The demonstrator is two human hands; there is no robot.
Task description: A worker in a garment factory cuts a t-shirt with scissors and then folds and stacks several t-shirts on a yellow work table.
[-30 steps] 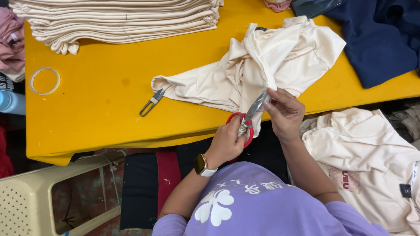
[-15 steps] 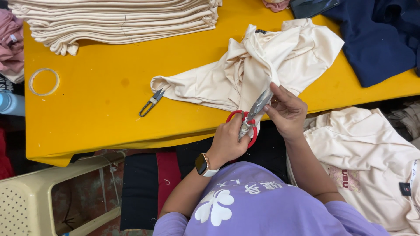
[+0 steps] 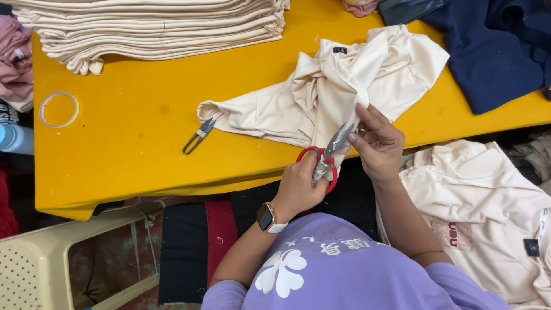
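Here the left hand (image 3: 300,186) grips red-handled scissors (image 3: 325,158); right hand (image 3: 376,143) pinches cream garment (image 3: 327,92).

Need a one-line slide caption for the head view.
Left hand works red-handled scissors at a cream garment pinched by right hand over a yellow table.

there is one view only, from a camera worn on the person's head, looking almost straight down past the purple-shirted chest onto the near edge of the yellow table (image 3: 143,143). it sits close enough that the left hand (image 3: 301,186) and right hand (image 3: 376,143) fill the lower middle of the picture, while the table's far side and the stack of folded cloth (image 3: 160,26) reach the top edge (the floor and a plastic stool (image 3: 40,264) show at lower left). no second view shares the scene.
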